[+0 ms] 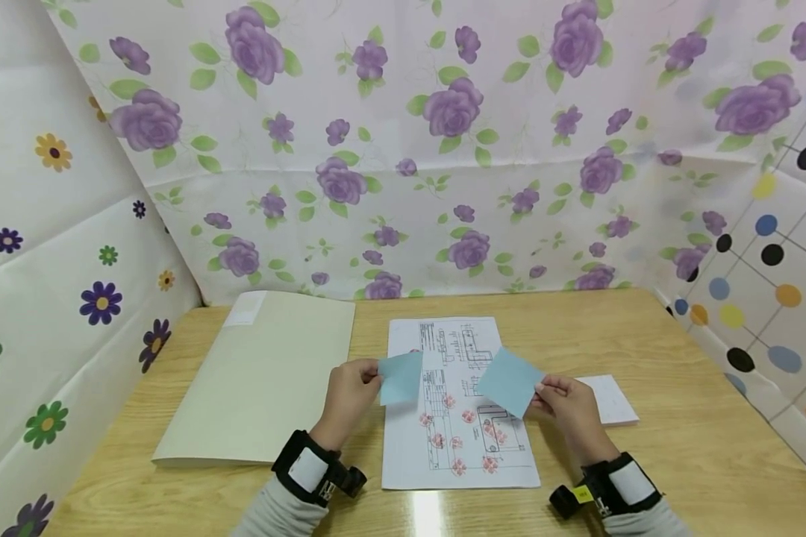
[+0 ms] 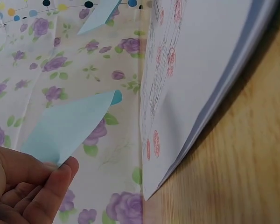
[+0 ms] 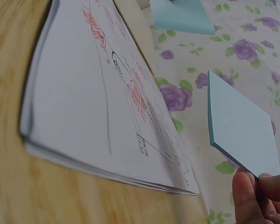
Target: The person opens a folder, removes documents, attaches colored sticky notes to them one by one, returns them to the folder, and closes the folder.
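Observation:
My left hand [image 1: 351,399] pinches a single light-blue sticky note [image 1: 401,378] by its edge between thumb and fingers. In the left wrist view that note [image 2: 72,121] curls up at its far end. My right hand [image 1: 571,410] pinches a pad of blue sticky notes [image 1: 509,382] at one corner; its thickness shows in the right wrist view, where the pad [image 3: 242,123] is tilted. Both are held above a stack of printed sheets [image 1: 463,477] bearing black line drawings and red stamp marks. The note and the pad are apart and hide parts of the print.
A large cream folder [image 1: 269,388] with a white label lies left of the sheets. A small white paper pad [image 1: 610,399] sits to the right, partly behind my right hand. Flowered cloth [image 1: 403,186] hangs along the back edge of the wooden table [image 1: 578,328].

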Demonstrator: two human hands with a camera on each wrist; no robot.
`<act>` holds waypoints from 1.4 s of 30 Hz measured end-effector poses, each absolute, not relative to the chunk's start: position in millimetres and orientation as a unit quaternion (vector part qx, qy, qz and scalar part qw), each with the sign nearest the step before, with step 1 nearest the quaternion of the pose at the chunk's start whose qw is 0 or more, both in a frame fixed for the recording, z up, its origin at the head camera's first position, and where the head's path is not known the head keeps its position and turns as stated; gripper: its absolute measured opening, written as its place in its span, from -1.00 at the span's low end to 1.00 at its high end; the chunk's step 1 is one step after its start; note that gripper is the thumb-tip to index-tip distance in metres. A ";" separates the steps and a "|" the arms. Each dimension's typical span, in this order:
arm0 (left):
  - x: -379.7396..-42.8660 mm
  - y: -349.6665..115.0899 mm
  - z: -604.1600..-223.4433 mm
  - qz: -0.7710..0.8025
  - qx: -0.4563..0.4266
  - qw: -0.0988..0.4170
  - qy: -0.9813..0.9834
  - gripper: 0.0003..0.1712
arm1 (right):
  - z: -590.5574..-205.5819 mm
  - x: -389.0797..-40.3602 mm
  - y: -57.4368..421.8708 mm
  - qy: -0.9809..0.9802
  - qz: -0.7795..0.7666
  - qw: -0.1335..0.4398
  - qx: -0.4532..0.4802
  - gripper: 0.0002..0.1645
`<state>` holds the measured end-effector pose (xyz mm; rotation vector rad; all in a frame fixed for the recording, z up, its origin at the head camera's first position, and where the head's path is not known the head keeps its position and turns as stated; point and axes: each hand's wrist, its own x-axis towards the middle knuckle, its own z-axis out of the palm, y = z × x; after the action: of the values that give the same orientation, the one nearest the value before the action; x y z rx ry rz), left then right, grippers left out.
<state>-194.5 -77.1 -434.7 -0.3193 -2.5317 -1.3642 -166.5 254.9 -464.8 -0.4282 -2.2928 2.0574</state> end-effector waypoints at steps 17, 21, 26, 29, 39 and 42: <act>-189.2 -79.5 -436.0 -0.461 -0.108 0.125 -0.872 -0.82 | -455.6 -177.6 277.9 -0.714 0.684 0.043 -0.143 -0.75; -189.3 -80.1 -435.8 -0.459 -0.109 0.126 -0.873 -0.82 | -452.1 -185.1 292.3 -0.708 0.688 0.058 -0.149 -0.82; -190.2 -80.5 -434.3 -0.457 -0.112 0.132 -0.872 -0.82 | -450.4 -194.0 308.4 -0.699 0.693 0.055 -0.168 -0.90; -190.7 -80.2 -434.0 -0.461 -0.114 0.131 -0.871 -0.81 | -450.8 -199.6 315.4 -0.686 0.704 0.060 -0.173 -0.84; -191.6 -79.3 -432.5 -0.463 -0.108 0.128 -0.870 -0.82 | -448.9 -214.3 327.6 -0.660 0.720 0.069 -0.203 -0.69; -191.9 -79.3 -433.1 -0.460 -0.110 0.131 -0.871 -0.82 | -449.2 -216.9 329.6 -0.672 0.707 0.068 -0.209 -0.82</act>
<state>-191.9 -79.3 -433.1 -0.3201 -2.5296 -1.3370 -216.9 329.6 -449.2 -0.6282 -2.0251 2.1306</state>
